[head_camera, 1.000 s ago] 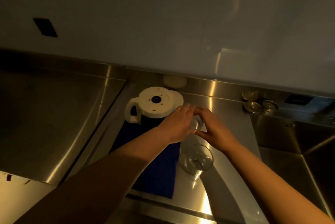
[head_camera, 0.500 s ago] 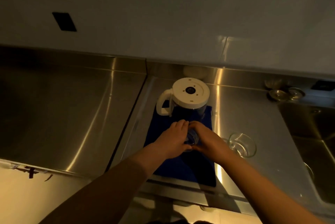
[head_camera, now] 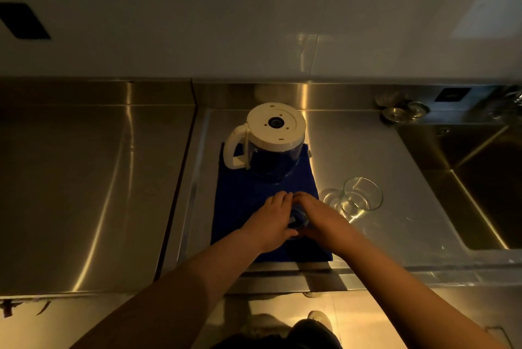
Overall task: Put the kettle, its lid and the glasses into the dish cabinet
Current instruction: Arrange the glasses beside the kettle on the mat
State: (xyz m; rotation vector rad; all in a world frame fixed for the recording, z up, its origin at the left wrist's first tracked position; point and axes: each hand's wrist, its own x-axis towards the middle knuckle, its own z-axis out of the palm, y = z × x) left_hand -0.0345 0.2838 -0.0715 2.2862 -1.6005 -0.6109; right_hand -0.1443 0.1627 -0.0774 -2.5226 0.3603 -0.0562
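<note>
Head view, one kettle (head_camera: 271, 148) on blue mat (head_camera: 240, 207), two hands' fingers (head_camera: 282, 199) gripping one small glass (head_camera: 296, 220), one larger glass (head_camera: 361, 199) beside.

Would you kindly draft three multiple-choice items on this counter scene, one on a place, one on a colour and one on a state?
1. Where does the kettle stand?
A. in the sink
B. at the far end of the mat
C. on the floor

2. What colour is the mat?
A. blue
B. red
C. white

3. How is the free glass on the counter?
A. held by the right hand
B. stacked on the kettle
C. standing alone, untouched

Answers:
1. B, its base sits on the mat's far end.
2. A, the mat shows deep blue.
3. C, the left hand and right hand both close around a small glass over the mat.
</note>
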